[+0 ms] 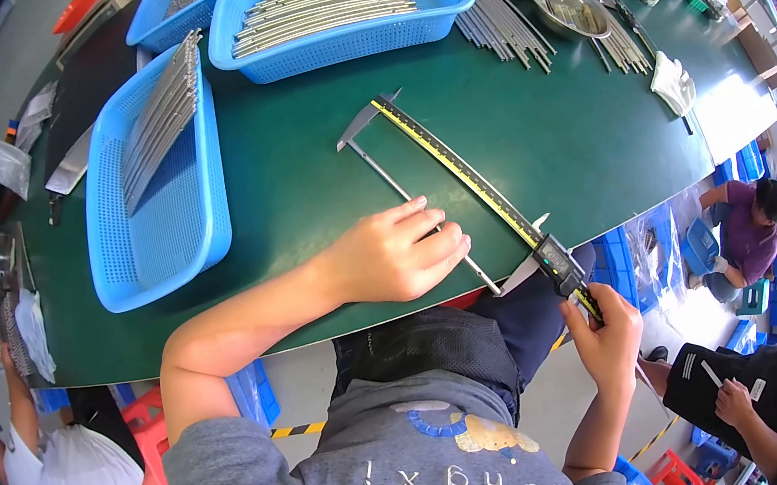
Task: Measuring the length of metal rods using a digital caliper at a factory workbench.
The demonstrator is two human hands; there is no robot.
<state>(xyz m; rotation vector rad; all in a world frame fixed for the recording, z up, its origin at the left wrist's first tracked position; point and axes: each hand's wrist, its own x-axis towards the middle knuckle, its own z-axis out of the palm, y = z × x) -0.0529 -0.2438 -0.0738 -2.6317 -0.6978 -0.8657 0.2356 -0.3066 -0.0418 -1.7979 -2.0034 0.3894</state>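
My left hand (400, 253) is closed over a thin metal rod (380, 173) just above the green table (293, 172), its fingers curled across the rod's middle. In my right hand (605, 332) is a long digital caliper (462, 168), gripped at the end beside its dark display. The caliper lies slanted, its far end pointing up and left. The rod runs alongside the caliper's beam, with its far end at the fixed jaw (359, 128) and its near end close to the sliding jaw (520, 273). Whether both jaws touch the rod is too fine to tell.
Several rods fill a blue basket (355, 50) at the back; others lean in a blue basket (218, 210) on the left. Loose rods (502, 23), a metal bowl (583, 25) and a white glove (673, 83) lie far right. Other people (746, 232) are at both sides.
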